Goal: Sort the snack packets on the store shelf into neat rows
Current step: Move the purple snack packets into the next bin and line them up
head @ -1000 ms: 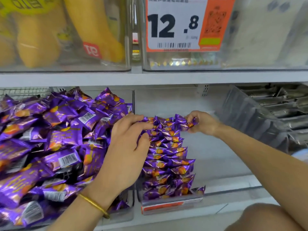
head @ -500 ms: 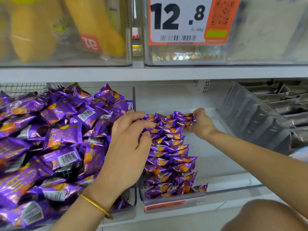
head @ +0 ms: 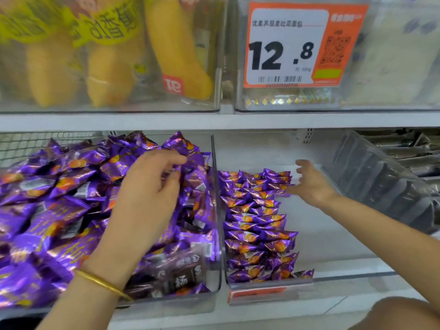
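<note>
Left hand [head: 147,194]: thumb and forefinger pinching one purple packet [head: 192,160], loose heap of packets [head: 59,198] beneath the palm in clear bin [head: 181,306]. Right hand [head: 312,184]: fingers spread, holding nothing, blurred; tips just beside far end of neat packet row [head: 257,225].

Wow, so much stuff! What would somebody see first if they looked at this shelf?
The big messy heap of shiny purple packets fills the left bin, where the left hand pinches one packet. Beside it, the right bin holds neat rows of the same packets, with the open right hand at their far end. Above hangs an orange price tag reading 12.8.
</note>
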`<move>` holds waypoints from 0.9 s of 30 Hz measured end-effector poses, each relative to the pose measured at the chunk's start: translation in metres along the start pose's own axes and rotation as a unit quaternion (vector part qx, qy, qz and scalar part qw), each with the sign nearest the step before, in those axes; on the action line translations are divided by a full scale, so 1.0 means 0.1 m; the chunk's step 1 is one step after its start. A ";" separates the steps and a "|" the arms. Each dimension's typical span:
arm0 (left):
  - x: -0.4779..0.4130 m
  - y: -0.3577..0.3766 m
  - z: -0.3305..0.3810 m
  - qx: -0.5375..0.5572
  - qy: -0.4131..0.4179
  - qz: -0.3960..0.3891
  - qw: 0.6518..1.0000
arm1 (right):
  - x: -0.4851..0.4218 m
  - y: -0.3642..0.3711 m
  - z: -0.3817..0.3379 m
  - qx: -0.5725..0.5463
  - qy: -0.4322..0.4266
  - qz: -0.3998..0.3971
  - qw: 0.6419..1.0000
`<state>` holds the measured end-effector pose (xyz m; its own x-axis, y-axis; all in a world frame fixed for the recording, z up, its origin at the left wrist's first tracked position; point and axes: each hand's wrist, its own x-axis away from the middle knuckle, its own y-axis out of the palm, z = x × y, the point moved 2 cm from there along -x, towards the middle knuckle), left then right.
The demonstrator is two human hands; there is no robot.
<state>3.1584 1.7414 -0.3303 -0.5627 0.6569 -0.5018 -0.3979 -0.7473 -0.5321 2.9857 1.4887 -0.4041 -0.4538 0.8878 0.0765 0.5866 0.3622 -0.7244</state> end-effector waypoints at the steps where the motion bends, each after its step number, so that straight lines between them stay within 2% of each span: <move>1: -0.02 -0.09 -0.04 -0.036 0.002 0.014 0.999 | 0.12 -0.03 -0.11 -0.011 -0.027 0.005 1.000; 4: -0.06 -0.23 -0.16 -0.120 0.018 0.007 0.993 | 0.59 -0.05 -0.54 -0.054 -0.141 0.009 0.988; 7: -0.08 -0.14 -0.30 -0.215 0.041 -0.093 0.971 | 1.03 0.03 -1.00 -0.070 -0.260 0.011 0.963; 10: -0.01 -0.04 -0.34 -0.250 0.054 -0.151 0.955 | 1.17 0.18 -1.39 0.052 -0.365 0.030 0.929; 12: 0.03 -0.03 -0.34 -0.251 0.057 -0.138 0.956 | 1.08 0.33 -1.55 0.170 -0.384 0.039 0.907; 14: 0.05 -0.03 -0.36 -0.236 0.068 -0.102 0.964 | 0.94 0.46 -1.62 0.284 -0.352 0.032 0.891; 17: 0.05 -0.06 -0.35 -0.186 0.089 -0.056 0.977 | 0.86 0.55 -1.65 0.320 -0.316 0.021 0.893; 19: 0.06 -0.13 -0.31 -0.126 0.061 -0.046 0.989 | 0.89 0.52 -1.60 0.265 -0.346 0.054 0.898; 22: 0.05 -0.25 -0.32 -0.003 -0.053 -0.032 0.998 | 1.00 0.40 -1.43 0.117 -0.397 0.116 0.903; 23: 0.05 -0.28 -0.31 0.070 -0.098 -0.028 0.992 | 1.04 0.34 -1.37 0.056 -0.397 0.116 0.909; 25: 0.06 -0.29 -0.26 0.224 -0.182 -0.033 0.957 | 1.11 0.25 -1.28 -0.107 -0.380 0.074 0.916; 27: 0.08 -0.28 -0.22 0.313 -0.232 -0.048 0.920 | 1.16 0.21 -1.25 -0.291 -0.337 -0.004 0.895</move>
<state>3.1808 1.7691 -0.3341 -0.6938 0.7184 -0.0503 -0.7196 -0.6943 0.0109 3.0294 1.6351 -0.3247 -0.6461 0.5830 -0.4926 0.7429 0.6284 -0.2307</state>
